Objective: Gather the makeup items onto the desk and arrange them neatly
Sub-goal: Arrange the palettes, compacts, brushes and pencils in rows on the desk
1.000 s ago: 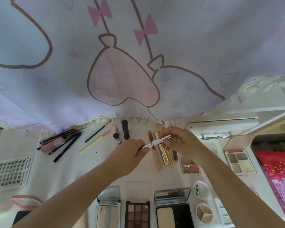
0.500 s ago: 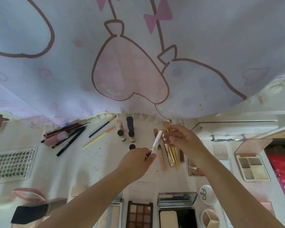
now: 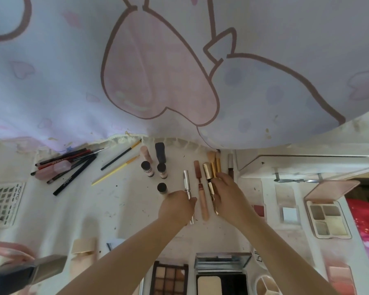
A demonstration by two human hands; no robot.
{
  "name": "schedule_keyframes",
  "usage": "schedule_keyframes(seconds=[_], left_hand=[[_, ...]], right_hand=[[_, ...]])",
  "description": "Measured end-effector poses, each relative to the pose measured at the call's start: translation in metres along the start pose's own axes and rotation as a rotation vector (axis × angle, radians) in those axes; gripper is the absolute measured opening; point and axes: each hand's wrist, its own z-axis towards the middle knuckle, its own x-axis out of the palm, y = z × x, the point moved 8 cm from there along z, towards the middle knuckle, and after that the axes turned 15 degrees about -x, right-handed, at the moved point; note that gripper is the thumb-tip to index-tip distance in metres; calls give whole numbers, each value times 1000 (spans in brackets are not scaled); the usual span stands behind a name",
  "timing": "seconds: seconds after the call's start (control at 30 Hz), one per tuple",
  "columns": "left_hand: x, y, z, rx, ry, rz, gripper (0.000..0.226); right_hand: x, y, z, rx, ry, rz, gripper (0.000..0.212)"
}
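Observation:
A slim silver tube (image 3: 187, 183) lies upright on the white desk (image 3: 119, 209), and my left hand (image 3: 177, 206) grips its lower half. Just right of it lie a brown-and-peach tube (image 3: 201, 194) and a gold tube (image 3: 208, 177). My right hand (image 3: 230, 198) rests flat with its fingers on the gold tube and the brushes (image 3: 214, 162) behind it. Small concealer bottles (image 3: 147, 169) stand to the left of the silver tube. Black and red pencils (image 3: 68, 167) lie in a fanned pile at the far left.
Open eyeshadow palettes (image 3: 169, 279) and a powder compact (image 3: 221, 277) line the near edge. A four-pan palette (image 3: 328, 218) lies at the right, a lash tray (image 3: 2, 202) at the left. A printed curtain (image 3: 158, 71) hangs over the desk's back edge.
The silver tube went from held in the air between both hands to lying on the desk beside the other tubes. My right hand let go of it and moved onto the gold tube.

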Motion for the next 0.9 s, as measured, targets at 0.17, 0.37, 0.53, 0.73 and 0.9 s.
schedule_keyframes(seconds=[0.17,0.37,0.53,0.73,0.9], left_hand=[[4,2,2,18,-86,59,38],[-7,9,-15,146,-209,138,28],[-35,40,-49,260,-351,338,28],[-108,104,-45,57,-464,247,29],[-157,118,-39,14,-452,241,28]], right_hand=[[1,2,0,-20,13,-15,40],[-1,6,-1,-15,14,-15,38],[-10,21,-1,15,2,-51,38],[-40,94,19,-148,-181,-9,32],[-49,170,48,-352,-244,2,18]])
